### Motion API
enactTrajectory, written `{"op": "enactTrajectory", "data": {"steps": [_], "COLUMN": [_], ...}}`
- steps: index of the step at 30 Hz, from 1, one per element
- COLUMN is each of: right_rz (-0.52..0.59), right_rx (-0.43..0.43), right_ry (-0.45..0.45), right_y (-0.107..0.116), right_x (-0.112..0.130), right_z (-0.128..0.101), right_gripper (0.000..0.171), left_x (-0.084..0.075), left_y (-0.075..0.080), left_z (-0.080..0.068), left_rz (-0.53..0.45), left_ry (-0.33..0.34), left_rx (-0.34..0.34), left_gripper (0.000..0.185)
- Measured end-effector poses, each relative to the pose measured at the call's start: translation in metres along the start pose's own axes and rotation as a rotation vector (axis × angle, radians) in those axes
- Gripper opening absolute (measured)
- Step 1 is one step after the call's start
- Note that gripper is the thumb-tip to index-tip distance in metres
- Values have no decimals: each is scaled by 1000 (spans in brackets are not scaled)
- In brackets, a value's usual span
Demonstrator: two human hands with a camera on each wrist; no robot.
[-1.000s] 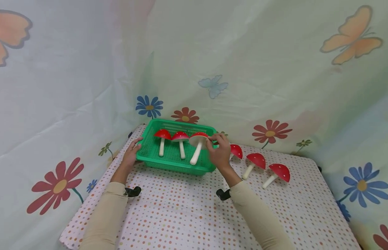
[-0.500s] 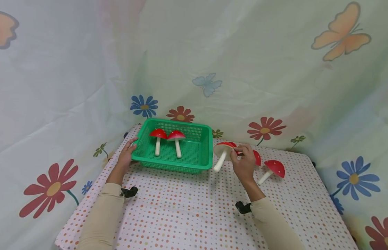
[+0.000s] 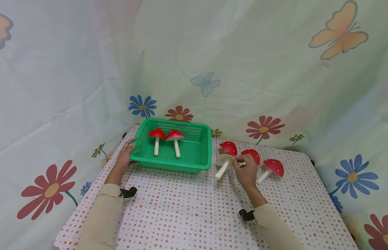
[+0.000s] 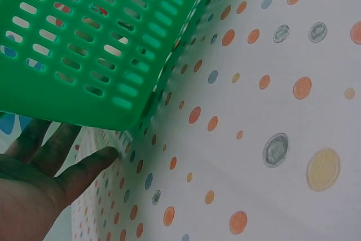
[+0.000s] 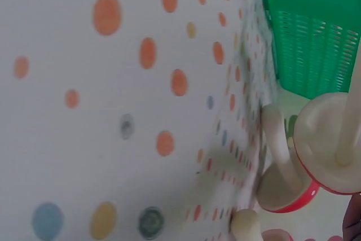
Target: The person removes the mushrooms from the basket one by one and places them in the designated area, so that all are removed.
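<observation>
My left hand point(image 3: 124, 158) touches the left side of a green plastic basket point(image 3: 168, 167). Up close in the left wrist view, the fingers point(image 4: 84, 173) stretch out at the edge of the basket point(image 4: 56, 97). Two red-capped toy mushrooms point(image 3: 175, 135) lie side by side in the basket. To its right, my right hand point(image 3: 248, 172) pinches another toy mushroom point(image 3: 223, 169) by its cap's rim, stem slanting down toward me. The right wrist view shows the pale underside of this held mushroom point(image 5: 316, 134), in front of a second mushroom point(image 5: 282, 150) lying on the table.
Three more toy mushrooms lie on the table right of the basket: one behind the held mushroom point(image 3: 229, 147), one partly covered by my right hand point(image 3: 252, 155), and one farthest right point(image 3: 274, 167). A dotted cloth point(image 3: 181, 208) covers the table. A printed curtain point(image 3: 237, 80) hangs behind.
My right hand has carried one toy mushroom out of the basket to the right and lowered it near the others on the table. My left hand stays at the basket's side.
</observation>
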State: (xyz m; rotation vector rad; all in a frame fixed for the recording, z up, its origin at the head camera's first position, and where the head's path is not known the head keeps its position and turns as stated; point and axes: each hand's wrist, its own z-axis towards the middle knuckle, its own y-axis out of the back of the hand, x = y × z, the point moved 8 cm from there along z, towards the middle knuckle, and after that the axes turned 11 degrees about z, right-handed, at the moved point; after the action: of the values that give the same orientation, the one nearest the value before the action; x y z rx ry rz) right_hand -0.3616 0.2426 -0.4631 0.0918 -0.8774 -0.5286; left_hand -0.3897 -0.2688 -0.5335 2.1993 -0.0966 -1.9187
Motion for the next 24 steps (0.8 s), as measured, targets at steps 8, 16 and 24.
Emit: {"op": "enactTrajectory", "data": {"steps": [8, 16, 24], "right_rz": [-90, -98, -206], "right_rx": [139, 226, 327], "right_ry": [-22, -93, -151], "right_y": [-12, -15, -18], "right_x": [-13, -11, -3], "right_z": [-16, -29, -34], "right_gripper": [4, 6, 19], "left_x": [-1, 0, -1], "left_y": [0, 1, 0], "left_z": [0, -1, -1], "left_rz": [1, 0, -22], "left_ry": [6, 9, 1], "left_rx": [-6, -8, 0], "left_gripper": [52, 50, 48]}}
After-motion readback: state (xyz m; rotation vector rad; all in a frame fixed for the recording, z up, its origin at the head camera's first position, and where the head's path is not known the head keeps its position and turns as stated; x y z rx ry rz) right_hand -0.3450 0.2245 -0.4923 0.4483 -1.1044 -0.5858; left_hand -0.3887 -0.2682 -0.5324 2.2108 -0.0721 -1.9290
